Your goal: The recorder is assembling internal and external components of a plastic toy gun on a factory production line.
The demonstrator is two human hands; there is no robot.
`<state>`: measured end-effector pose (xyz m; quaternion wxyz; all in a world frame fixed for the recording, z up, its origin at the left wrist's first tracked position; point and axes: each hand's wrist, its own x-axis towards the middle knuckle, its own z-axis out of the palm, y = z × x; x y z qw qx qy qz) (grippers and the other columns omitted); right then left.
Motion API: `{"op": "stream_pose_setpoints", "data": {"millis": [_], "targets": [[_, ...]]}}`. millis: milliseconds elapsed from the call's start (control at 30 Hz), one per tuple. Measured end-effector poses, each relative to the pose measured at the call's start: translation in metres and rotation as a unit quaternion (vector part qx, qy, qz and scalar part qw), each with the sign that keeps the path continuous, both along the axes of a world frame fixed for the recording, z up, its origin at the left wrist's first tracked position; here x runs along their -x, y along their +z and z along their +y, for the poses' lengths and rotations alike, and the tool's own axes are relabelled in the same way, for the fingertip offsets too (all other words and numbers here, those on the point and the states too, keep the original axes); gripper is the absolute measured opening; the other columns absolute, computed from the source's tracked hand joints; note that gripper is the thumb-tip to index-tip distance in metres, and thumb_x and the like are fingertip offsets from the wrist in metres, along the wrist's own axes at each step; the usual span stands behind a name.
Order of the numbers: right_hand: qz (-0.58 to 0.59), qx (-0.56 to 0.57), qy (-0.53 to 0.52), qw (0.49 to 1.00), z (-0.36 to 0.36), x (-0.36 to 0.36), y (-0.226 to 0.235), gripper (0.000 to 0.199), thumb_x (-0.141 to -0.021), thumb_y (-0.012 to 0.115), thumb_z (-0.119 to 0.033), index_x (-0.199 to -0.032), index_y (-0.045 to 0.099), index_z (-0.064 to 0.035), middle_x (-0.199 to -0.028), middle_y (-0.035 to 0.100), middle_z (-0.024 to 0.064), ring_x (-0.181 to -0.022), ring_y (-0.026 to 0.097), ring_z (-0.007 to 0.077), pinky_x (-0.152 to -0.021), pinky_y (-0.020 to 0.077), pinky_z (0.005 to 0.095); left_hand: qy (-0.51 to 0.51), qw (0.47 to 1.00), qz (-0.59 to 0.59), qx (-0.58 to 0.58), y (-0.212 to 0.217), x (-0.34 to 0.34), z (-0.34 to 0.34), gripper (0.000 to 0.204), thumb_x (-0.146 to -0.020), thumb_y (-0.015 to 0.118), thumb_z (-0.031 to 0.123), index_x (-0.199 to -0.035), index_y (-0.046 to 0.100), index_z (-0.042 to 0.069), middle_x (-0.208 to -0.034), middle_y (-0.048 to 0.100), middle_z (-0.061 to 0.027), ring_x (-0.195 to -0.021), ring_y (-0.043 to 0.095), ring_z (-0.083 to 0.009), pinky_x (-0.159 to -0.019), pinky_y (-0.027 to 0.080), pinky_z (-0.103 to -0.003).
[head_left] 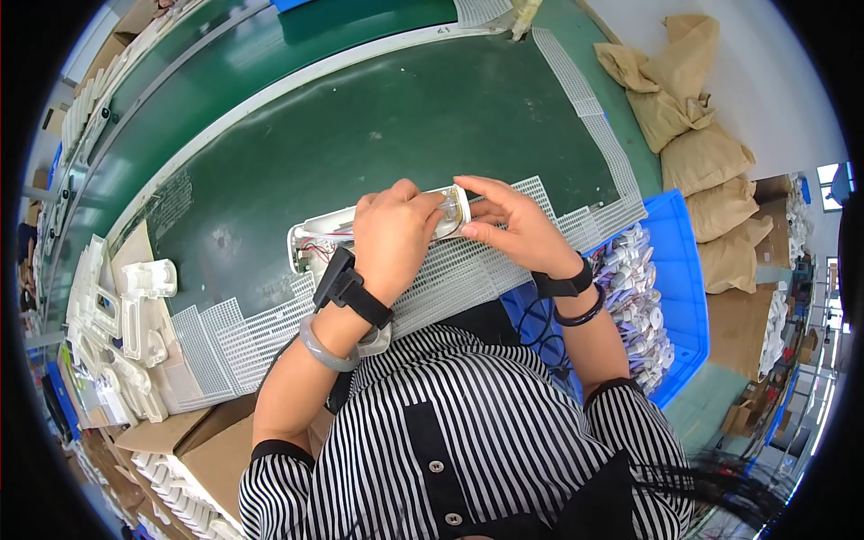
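Note:
A long white plastic housing (294, 243) lies on the bench in front of me, its open side up. Red wires and a bit of green circuit board (307, 258) show in its left end. My left hand (394, 236) is closed over the middle of the housing, its fingertips at a clear part (449, 214) inside the right end. The left palm hides the middle of the housing. My right hand (520, 232) grips the right end, with the index finger on the far side and the thumb on the near side.
White perforated strips (261, 337) edge the green bench mat (378, 135). White plastic parts (144, 315) lie at the left, above an open cardboard box (193, 427). At the right, a blue bin (688, 297) holds many small white pieces; brown sacks (711, 162) are stacked beyond.

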<state>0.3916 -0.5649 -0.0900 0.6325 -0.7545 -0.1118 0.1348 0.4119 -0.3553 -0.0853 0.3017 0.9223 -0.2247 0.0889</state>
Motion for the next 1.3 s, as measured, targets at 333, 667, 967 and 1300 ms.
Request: {"op": "stream_pose_setpoints", "data": {"millis": [333, 667, 967, 1300], "targets": [[0.024, -0.007, 0.024, 0.999, -0.001, -0.002, 0.004, 0.057, -0.095, 0.068, -0.007, -0.145, 0.044, 0.0060, -0.129, 0.064, 0.0202, -0.117, 0.066, 0.0275, -0.098, 0.0540, 0.0362, -0.011, 0.999, -0.010, -0.038, -0.002, -0.001, -0.002, 0.013, -0.086, 0.072, 0.018, -0.097, 0.077, 0.013, -0.082, 0.065, -0.0031, -0.076, 0.063, -0.0257, -0.080, 0.046, -0.040], [0.011, 0.079, 0.037, 0.996, 0.003, -0.007, 0.014, 0.059, -0.093, 0.071, -0.013, -0.144, 0.047, 0.0044, -0.115, 0.071, 0.0191, -0.105, 0.072, 0.0253, -0.089, 0.0556, 0.0337, -0.013, 0.998, -0.030, -0.052, -0.011, -0.004, -0.003, 0.011, -0.084, 0.072, 0.019, -0.093, 0.076, 0.014, -0.078, 0.063, -0.0019, -0.072, 0.062, -0.0240, -0.077, 0.045, -0.039], [-0.098, 0.156, -0.018, 0.983, 0.003, 0.005, -0.011, 0.064, -0.088, 0.075, -0.020, -0.146, 0.050, -0.0066, -0.106, 0.073, 0.0132, -0.093, 0.071, 0.0258, -0.083, 0.0544, 0.0355, -0.020, 0.996, -0.051, -0.073, -0.017, -0.005, -0.004, 0.008, -0.084, 0.073, 0.019, -0.088, 0.075, 0.013, -0.077, 0.062, -0.0008, -0.075, 0.063, -0.0216, -0.076, 0.043, -0.040], [-0.019, 0.126, 0.003, 0.992, 0.000, 0.001, 0.003, 0.068, -0.086, 0.079, -0.018, -0.146, 0.050, -0.0058, -0.126, 0.065, 0.0129, -0.101, 0.068, 0.0216, -0.091, 0.0532, 0.0345, -0.002, 0.998, -0.056, -0.020, 0.015, 0.002, 0.004, 0.025, -0.082, 0.071, 0.008, -0.107, 0.072, 0.008, -0.101, 0.064, -0.0080, -0.097, 0.061, -0.0282, -0.088, 0.045, -0.045]]}}
